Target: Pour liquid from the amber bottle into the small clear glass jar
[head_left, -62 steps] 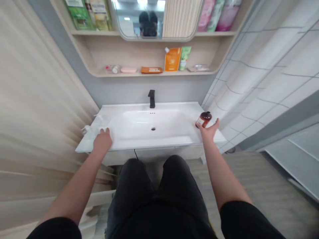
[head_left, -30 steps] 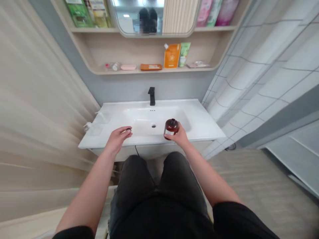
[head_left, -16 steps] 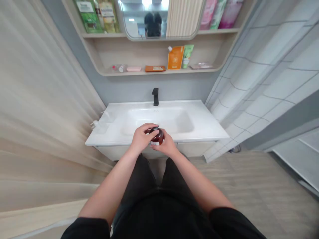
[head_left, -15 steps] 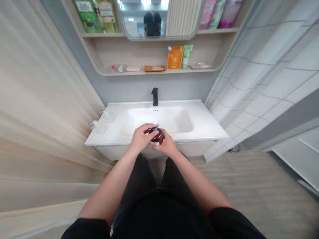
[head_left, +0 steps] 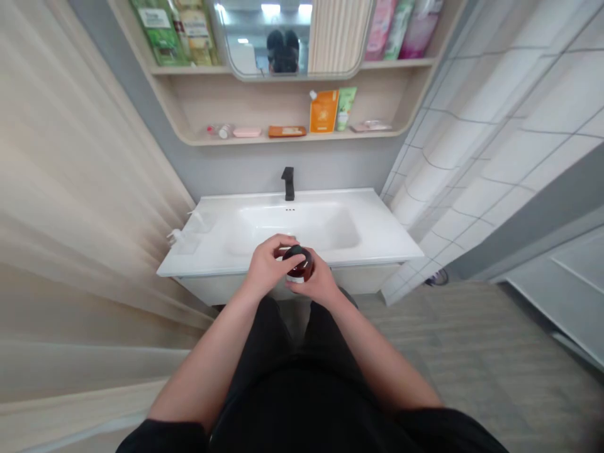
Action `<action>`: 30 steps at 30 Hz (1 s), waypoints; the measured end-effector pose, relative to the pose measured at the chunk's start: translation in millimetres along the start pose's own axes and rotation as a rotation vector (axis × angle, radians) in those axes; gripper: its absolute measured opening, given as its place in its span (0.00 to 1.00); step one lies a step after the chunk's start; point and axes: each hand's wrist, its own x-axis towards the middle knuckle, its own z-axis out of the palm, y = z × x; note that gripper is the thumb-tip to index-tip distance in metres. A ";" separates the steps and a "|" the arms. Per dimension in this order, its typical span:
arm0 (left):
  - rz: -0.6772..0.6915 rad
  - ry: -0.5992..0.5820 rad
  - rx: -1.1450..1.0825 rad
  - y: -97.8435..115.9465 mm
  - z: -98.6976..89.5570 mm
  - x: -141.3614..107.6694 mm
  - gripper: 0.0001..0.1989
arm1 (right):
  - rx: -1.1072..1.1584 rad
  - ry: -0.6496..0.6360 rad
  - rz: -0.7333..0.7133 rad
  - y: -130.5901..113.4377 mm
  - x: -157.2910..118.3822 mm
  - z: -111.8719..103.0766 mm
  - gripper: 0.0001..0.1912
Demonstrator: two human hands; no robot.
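In front of my body, over the front edge of the sink counter, is a reddish-brown bottle (head_left: 304, 270) with a dark top and a white label low on its side. My right hand (head_left: 321, 277) wraps its body from the right. From the left, my left hand (head_left: 268, 263) grips around the dark top, thumb across it and fingers on the far side. The bottle's lower end is hidden by my hands. Behind it lies the white sink basin (head_left: 325, 226), with a black faucet (head_left: 289, 184) at the back.
Two clear pump bottles (head_left: 182, 241) stand on the counter's left end. Above, a wall shelf (head_left: 255, 139) holds an orange pouch (head_left: 323, 112), a green tube (head_left: 346, 108) and small items. A mirror (head_left: 287, 38) hangs higher. A curtain (head_left: 94, 207) borders the left, white tiles (head_left: 500, 126) the right.
My left thumb and fingers have shifted slightly on the bottle's top, and more of the dark top shows. The view has moved a little. Both hands stay on the bottle.
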 end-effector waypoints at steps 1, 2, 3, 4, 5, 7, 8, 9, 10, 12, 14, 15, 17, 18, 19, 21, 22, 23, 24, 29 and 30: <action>-0.019 0.039 -0.017 -1.9 3.4 -0.6 0.15 | -0.027 0.012 -0.011 -1.3 -0.3 0.2 0.38; -0.034 0.073 -0.030 -3.4 6.3 -1.2 0.15 | -0.062 0.027 -0.017 -2.1 -0.4 0.4 0.39; -0.043 0.093 -0.038 -4.2 8.4 -1.7 0.15 | -0.098 0.042 -0.019 -2.5 -0.4 0.5 0.39; -0.046 0.088 -0.045 -4.3 9.3 -1.9 0.14 | -0.124 0.056 -0.017 -2.6 -0.3 0.2 0.40; -0.045 0.055 -0.053 -3.8 8.8 -1.9 0.13 | -0.139 0.068 -0.012 -2.5 -0.1 -0.4 0.40; -0.036 -0.073 -0.086 -1.9 4.5 -1.3 0.15 | -0.150 0.072 -0.006 -2.3 0.3 -2.8 0.41; -0.030 -0.134 -0.105 -1.0 1.1 -0.8 0.18 | -0.150 0.065 -0.010 -2.3 0.5 -4.5 0.41; -0.024 -0.169 -0.114 -0.4 -2.6 -0.3 0.21 | -0.150 0.054 -0.020 -2.5 0.6 -6.2 0.42; -0.019 -0.172 -0.111 -0.3 -6.3 0.1 0.24 | -0.150 0.039 -0.030 -3.0 0.6 -7.9 0.41; -0.011 -0.140 -0.089 -1.3 -13.1 0.3 0.29 | -0.142 0.005 -0.044 -4.4 0.4 -10.2 0.40; -0.003 -0.117 -0.112 -2.7 -18.0 -0.6 0.28 | -0.140 -0.016 -0.049 -6.0 0.1 -10.7 0.41; 0.005 -0.114 -0.149 -3.2 -19.5 -1.5 0.26 | -0.146 -0.021 -0.052 -6.6 0.1 -10.4 0.42; 0.020 -0.110 -0.203 -3.1 -20.0 -3.8 0.25 | -0.147 -0.029 -0.056 -7.2 0.3 -9.0 0.44; 0.023 -0.099 -0.195 -2.6 -19.2 -4.9 0.25 | -0.134 -0.039 -0.054 -7.2 0.6 -8.4 0.44; 0.019 -0.081 -0.169 -1.9 -18.1 -5.7 0.26 | -0.113 -0.052 -0.049 -6.9 1.2 -8.1 0.43; 0.002 -0.040 -0.137 -0.7 -16.0 -6.0 0.26 | -0.071 -0.078 -0.033 -6.6 2.4 -8.3 0.43; -0.004 -0.019 -0.153 -0.3 -15.6 -5.6 0.26 | -0.068 -0.085 -0.030 -6.6 3.0 -8.8 0.44; -0.003 -0.008 -0.188 0.1 -15.8 -5.0 0.25 | -0.080 -0.087 -0.032 -7.0 3.5 -9.1 0.45; 0.001 -0.008 -0.230 0.6 -16.4 -4.5 0.25 | -0.101 -0.086 -0.036 -7.6 3.9 -9.3 0.46; -0.026 0.011 -0.147 3.4 -16.5 -5.3 0.29 | -0.137 -0.091 -0.046 -10.5 5.5 -6.6 0.46; -0.041 0.032 -0.134 3.2 -15.7 -5.4 0.29 | -0.135 -0.097 -0.046 -10.2 6.3 -6.5 0.46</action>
